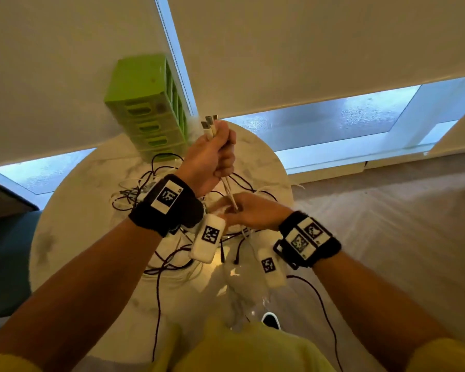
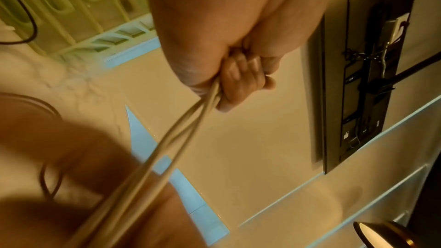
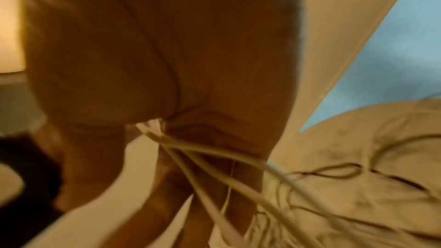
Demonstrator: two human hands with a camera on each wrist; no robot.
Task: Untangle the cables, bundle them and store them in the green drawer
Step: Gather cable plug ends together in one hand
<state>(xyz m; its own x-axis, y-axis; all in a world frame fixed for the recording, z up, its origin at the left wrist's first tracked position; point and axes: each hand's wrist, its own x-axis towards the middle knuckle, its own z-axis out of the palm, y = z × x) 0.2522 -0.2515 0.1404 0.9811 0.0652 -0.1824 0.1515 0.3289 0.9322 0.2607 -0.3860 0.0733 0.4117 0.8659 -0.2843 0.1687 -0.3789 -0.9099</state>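
Note:
My left hand [image 1: 222, 151] is raised above the round marble table [image 1: 65, 237] and grips a bunch of white cables [image 1: 230, 189]. Their USB plugs [image 1: 209, 124] stick out above the fist. The cables run taut down to my right hand [image 1: 236, 210], which pinches them just above the table. The left wrist view shows the fist [image 2: 238, 78] curled round the white cables [image 2: 162, 157]. In the right wrist view the cables [image 3: 190, 157] fan out from the closed fingers. A tangle of black cables [image 1: 145, 189] lies on the table. The green drawer unit [image 1: 145, 111] stands at the table's far edge, drawers closed.
A dark chair [image 1: 6, 237] stands left of the table. One black cable [image 1: 157, 304] hangs over the table's near edge, and another [image 1: 322, 304] trails to the right. A dark wall panel [image 2: 358, 82] and a lamp [image 2: 381, 235] show in the left wrist view.

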